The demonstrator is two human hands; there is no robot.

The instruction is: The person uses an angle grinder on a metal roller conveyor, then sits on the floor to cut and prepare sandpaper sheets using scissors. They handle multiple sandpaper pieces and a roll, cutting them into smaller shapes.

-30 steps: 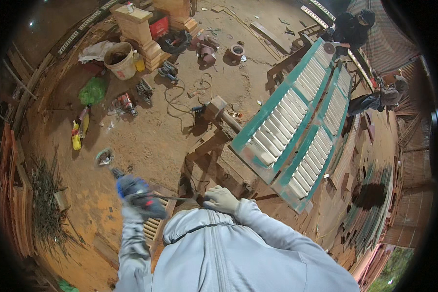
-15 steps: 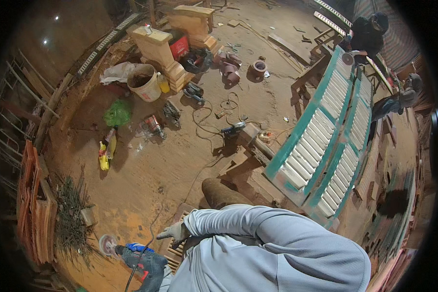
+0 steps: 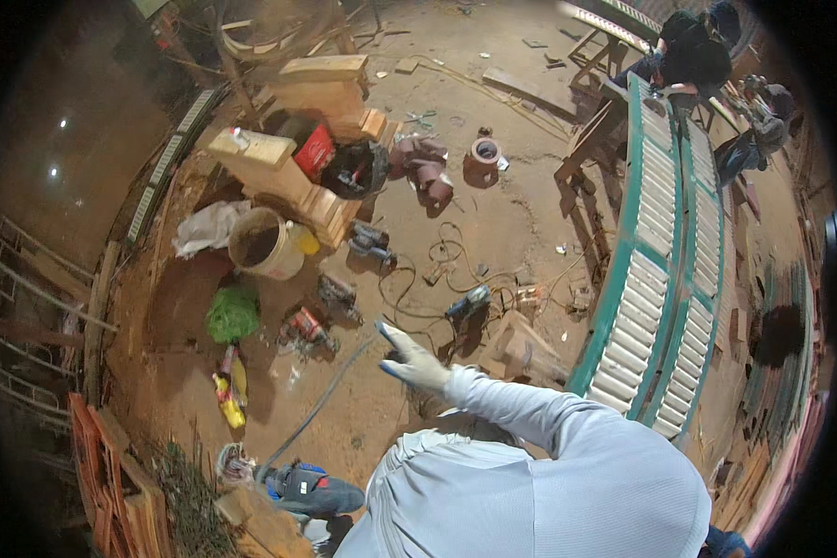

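My left hand [image 3: 316, 532], mostly hidden beneath the tool, grips a dark angle grinder [image 3: 318, 495] at the lower left. Its round disc [image 3: 235, 462] points left, near a heap of thin sticks. A grey power cord [image 3: 321, 402] rises from the grinder toward my right hand [image 3: 418, 363]. That hand wears a pale glove with blue fingertips, reaching forward with thumb and finger spread. The cord meets the fingertips there; whether it touches them I cannot tell.
Long green-framed slatted panels [image 3: 625, 358] rest on supports at right, with two people beyond. Power tools [image 3: 309, 330], a bucket [image 3: 260, 244], a green bag [image 3: 232, 314] and looped cords lie ahead. Wooden pillar pieces [image 3: 284, 177] stand farther back; orange-brown frames [image 3: 112, 474] lean at left.
My right arm has extended forward and to the right, away from the grinder. The cord now runs straighter toward that hand. The grinder has shifted slightly right, and the whole view has turned.
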